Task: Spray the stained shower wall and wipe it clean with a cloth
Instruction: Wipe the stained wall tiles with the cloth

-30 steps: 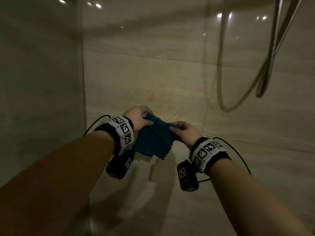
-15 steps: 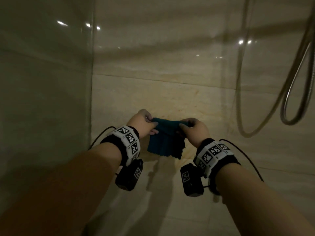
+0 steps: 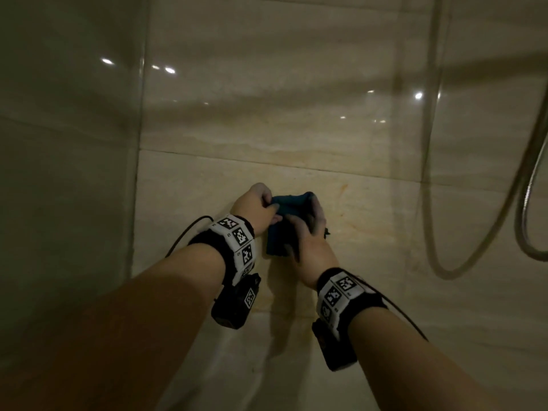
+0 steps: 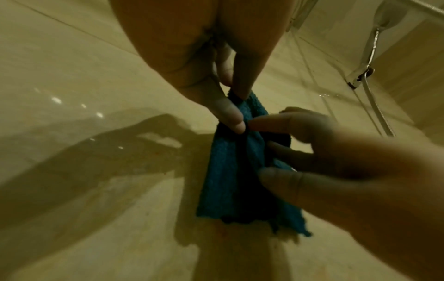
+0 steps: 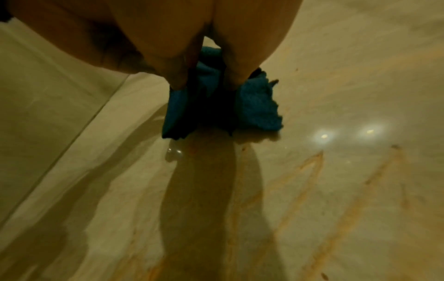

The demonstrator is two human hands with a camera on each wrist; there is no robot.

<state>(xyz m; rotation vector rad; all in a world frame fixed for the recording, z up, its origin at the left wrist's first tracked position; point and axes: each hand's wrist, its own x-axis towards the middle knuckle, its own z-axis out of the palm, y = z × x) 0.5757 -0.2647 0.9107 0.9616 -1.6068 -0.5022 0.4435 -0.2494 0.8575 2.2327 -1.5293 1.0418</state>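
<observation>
A teal cloth (image 3: 292, 202) hangs bunched between both hands, close to the beige tiled shower wall (image 3: 296, 114). My left hand (image 3: 271, 210) pinches its top edge between thumb and fingers (image 4: 230, 114). My right hand (image 3: 305, 232) lies over the cloth with its fingers curled round the folds (image 4: 295, 123). In the right wrist view the cloth (image 5: 259, 108) sticks out below the gripping fingers, just off the tile. Orange-brown streaks (image 5: 310, 171) stain the wall beside and below the cloth, and a faint stain (image 3: 344, 188) shows to its right. No spray bottle is in view.
A glass panel (image 3: 68, 173) closes off the left side. A metal shower hose (image 3: 530, 203) loops down at the right, and its bracket (image 4: 360, 76) shows in the left wrist view. A droplet patch (image 5: 174, 152) sits on the tile under the cloth.
The hands have come together and the spread cloth is now bunched into a narrow fold. My right hand has moved left over the cloth. The head view has tilted up the wall.
</observation>
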